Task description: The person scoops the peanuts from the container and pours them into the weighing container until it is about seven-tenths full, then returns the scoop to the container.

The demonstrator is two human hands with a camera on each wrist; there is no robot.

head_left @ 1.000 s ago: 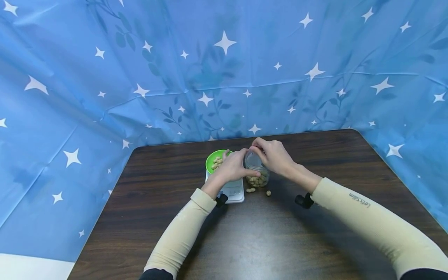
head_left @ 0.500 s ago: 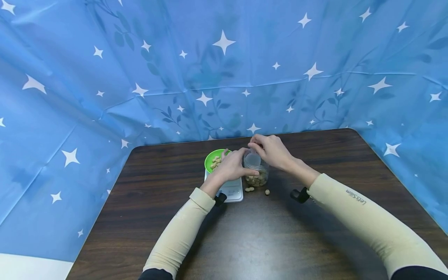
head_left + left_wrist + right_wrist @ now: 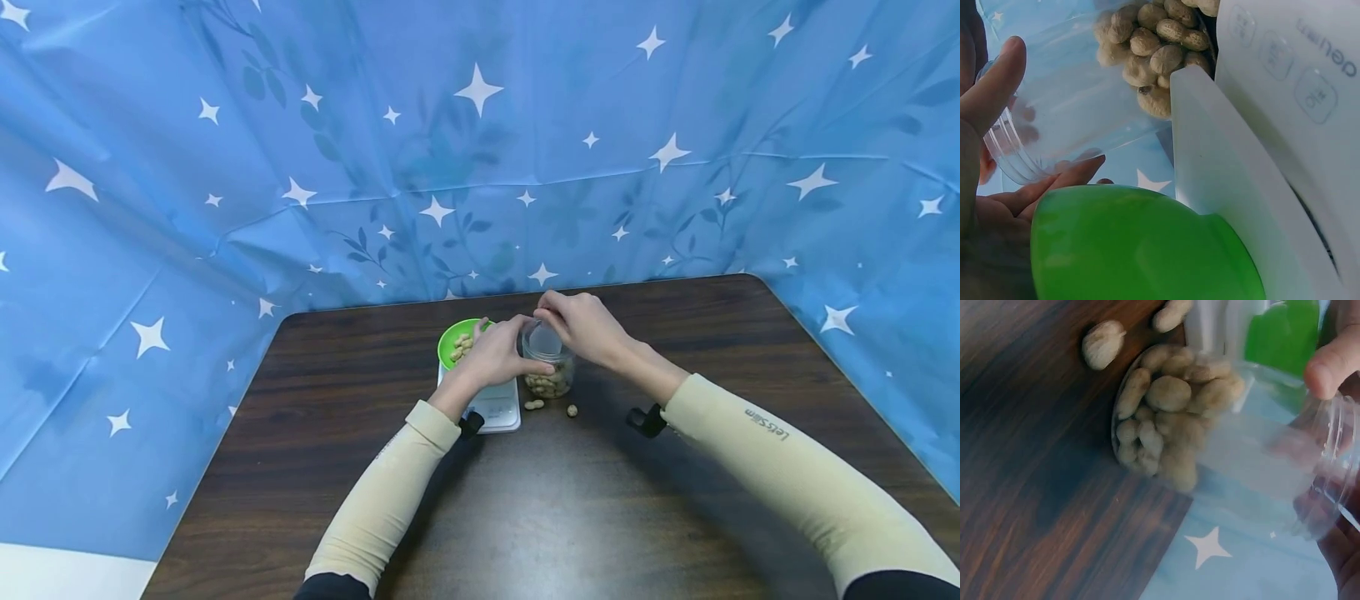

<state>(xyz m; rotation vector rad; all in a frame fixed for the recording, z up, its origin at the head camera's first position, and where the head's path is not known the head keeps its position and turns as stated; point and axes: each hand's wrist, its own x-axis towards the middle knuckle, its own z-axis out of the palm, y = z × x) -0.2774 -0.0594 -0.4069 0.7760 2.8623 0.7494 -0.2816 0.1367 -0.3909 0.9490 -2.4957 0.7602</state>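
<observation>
A clear screw-neck jar (image 3: 553, 367) partly filled with unshelled peanuts (image 3: 1169, 415) stands on the table. My left hand (image 3: 491, 357) grips it near the neck, thumb on the near side and fingers behind. At the mouth, my right hand (image 3: 588, 329) pinches a translucent, scoop-like plastic piece (image 3: 544, 338) whose rounded end is inside the jar. My fingers hide the pinched end. Left of the jar, a green bowl (image 3: 450, 343) with several peanuts sits on a white kitchen scale (image 3: 501, 410), partly behind my left hand and wrist.
Two loose peanuts lie just in front of the jar: a longer one (image 3: 534, 405) beside the scale and a rounder one (image 3: 572, 411) to its right. The dark wooden table (image 3: 360, 392) ends at a blue star-patterned curtain (image 3: 480, 167) behind.
My right hand rises slightly with the scoop-like piece, then lowers a little, so its rounded end sits deeper in the jar. My left hand keeps its grip on the jar.
</observation>
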